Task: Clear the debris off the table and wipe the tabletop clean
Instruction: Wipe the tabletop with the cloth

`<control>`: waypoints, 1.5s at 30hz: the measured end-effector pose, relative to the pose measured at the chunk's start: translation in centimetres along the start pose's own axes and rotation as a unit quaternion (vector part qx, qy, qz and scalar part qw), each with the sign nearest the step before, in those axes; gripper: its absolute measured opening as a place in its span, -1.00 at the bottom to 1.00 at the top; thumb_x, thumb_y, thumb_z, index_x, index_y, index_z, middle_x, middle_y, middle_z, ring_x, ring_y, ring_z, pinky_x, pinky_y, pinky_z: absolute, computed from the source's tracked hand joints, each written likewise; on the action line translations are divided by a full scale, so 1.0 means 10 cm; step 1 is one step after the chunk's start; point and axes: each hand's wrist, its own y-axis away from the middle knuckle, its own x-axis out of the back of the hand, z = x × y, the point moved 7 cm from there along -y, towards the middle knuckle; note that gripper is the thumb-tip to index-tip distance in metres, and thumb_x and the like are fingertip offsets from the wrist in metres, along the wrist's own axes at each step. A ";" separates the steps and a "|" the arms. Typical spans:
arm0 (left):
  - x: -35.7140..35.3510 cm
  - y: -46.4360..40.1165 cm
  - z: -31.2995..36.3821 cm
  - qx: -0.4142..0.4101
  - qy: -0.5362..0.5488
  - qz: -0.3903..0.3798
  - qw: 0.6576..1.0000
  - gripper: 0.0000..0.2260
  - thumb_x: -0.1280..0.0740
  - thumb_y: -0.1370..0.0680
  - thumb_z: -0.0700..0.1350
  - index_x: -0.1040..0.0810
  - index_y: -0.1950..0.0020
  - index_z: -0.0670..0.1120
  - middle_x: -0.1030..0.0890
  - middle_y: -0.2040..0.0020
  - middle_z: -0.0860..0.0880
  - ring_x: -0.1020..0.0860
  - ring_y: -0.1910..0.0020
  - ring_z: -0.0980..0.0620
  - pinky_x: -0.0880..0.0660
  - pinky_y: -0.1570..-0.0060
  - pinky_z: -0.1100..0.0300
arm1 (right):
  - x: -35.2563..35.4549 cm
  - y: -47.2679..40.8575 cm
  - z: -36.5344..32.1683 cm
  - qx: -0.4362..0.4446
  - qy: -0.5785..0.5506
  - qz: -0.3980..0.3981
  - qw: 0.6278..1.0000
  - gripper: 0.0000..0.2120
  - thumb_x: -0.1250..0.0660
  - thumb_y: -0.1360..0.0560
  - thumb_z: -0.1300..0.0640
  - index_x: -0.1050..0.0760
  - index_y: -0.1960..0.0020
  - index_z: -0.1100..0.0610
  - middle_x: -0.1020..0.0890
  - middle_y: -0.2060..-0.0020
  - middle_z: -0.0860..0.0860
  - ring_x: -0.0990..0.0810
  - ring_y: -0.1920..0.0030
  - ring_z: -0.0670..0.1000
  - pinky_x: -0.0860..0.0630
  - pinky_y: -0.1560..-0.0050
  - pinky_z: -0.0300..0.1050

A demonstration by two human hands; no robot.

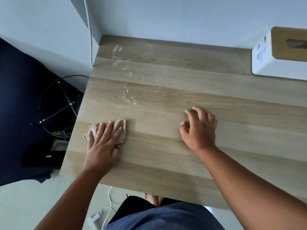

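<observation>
beige cloth (108, 131) lies under the flat left hand (103, 145); right hand (200, 128), fingers loosely curled, rests on the table (182, 163).

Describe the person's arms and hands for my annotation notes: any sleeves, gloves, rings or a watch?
Both forearms are bare as far as the frame shows; no sleeves reach them. The left hand and right hand wear no gloves, and no rings, watch or bracelets are visible. Fingernails look short and unpainted. Dark blue clothing shows at the bottom edge.

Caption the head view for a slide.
Left hand presses a beige cloth on the wooden tabletop; wet streaks remain.
</observation>
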 end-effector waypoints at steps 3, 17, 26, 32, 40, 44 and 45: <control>0.10 -0.18 -0.20 0.037 0.019 -0.005 0.999 -0.29 -0.10 -0.47 0.14 -0.26 -0.65 0.08 -0.04 -0.70 0.01 0.06 -0.69 -0.11 0.15 -0.59 -0.33 | -0.19 -0.16 -0.15 -0.055 0.009 -0.077 0.996 -0.49 -0.33 -0.50 -0.11 -0.48 -0.42 -0.02 -0.37 -0.53 0.08 -0.29 -0.52 0.28 -0.02 -0.54 0.46; 0.34 -1.39 -0.48 0.088 -0.029 -0.006 0.996 -0.30 -0.04 -0.58 0.35 -0.06 -0.70 0.14 0.10 -0.72 -0.02 0.20 -0.68 -0.12 0.23 -0.57 -0.34 | -0.42 -0.18 -0.28 -0.064 0.093 -0.091 0.989 -0.31 -0.04 -0.57 -0.25 -0.20 -0.64 0.00 -0.14 -0.67 0.11 -0.01 -0.66 0.25 0.11 -0.49 0.60; 0.21 -1.55 0.01 -0.060 0.009 0.010 0.998 -0.47 -0.08 -0.67 0.15 -0.23 -0.65 0.13 -0.05 -0.71 0.05 0.09 -0.69 -0.05 0.14 -0.60 -0.29 | -0.40 -0.16 -0.28 -0.071 0.104 -0.078 0.989 -0.30 -0.06 -0.56 -0.24 -0.20 -0.65 0.00 -0.12 -0.68 0.07 0.00 -0.67 0.21 0.13 -0.52 0.56; 0.22 -1.16 -0.53 -0.087 0.014 0.012 0.996 -0.48 -0.12 -0.67 0.15 -0.23 -0.65 0.16 -0.07 -0.70 0.10 0.07 -0.69 0.03 0.00 -0.60 -0.29 | -0.39 -0.16 -0.28 -0.074 0.099 -0.074 0.990 -0.29 -0.08 -0.54 -0.25 -0.22 -0.64 -0.01 -0.12 -0.68 0.06 -0.01 -0.67 0.21 0.13 -0.52 0.55; 0.24 -1.81 -0.29 0.053 0.001 0.009 0.999 -0.43 0.02 -0.65 0.18 -0.07 -0.68 0.18 0.07 -0.71 0.07 0.17 -0.69 -0.06 0.29 -0.58 -0.29 | -0.38 -0.17 -0.29 -0.073 0.105 -0.074 0.989 -0.29 -0.08 -0.55 -0.26 -0.20 -0.65 -0.01 -0.10 -0.68 0.06 0.03 -0.68 0.19 0.14 -0.53 0.55; 0.11 -1.79 0.30 -0.053 -0.009 -0.010 0.998 -0.45 0.01 -0.66 0.19 -0.11 -0.67 0.19 0.06 -0.71 0.06 0.17 -0.69 -0.08 0.26 -0.58 -0.31 | -0.38 -0.17 -0.29 -0.073 0.102 -0.069 0.990 -0.29 -0.08 -0.55 -0.24 -0.21 -0.65 -0.01 -0.11 -0.68 0.06 0.02 -0.68 0.19 0.15 -0.53 0.54; 0.06 -1.70 0.44 -0.086 -0.020 -0.010 0.996 -0.45 -0.02 -0.66 0.18 -0.15 -0.67 0.18 0.02 -0.71 0.03 0.14 -0.69 -0.11 0.22 -0.58 -0.34 | -0.37 -0.17 -0.29 -0.073 0.101 -0.066 0.990 -0.30 -0.09 -0.55 -0.24 -0.22 -0.64 0.00 -0.11 -0.68 0.06 0.02 -0.68 0.19 0.15 -0.53 0.54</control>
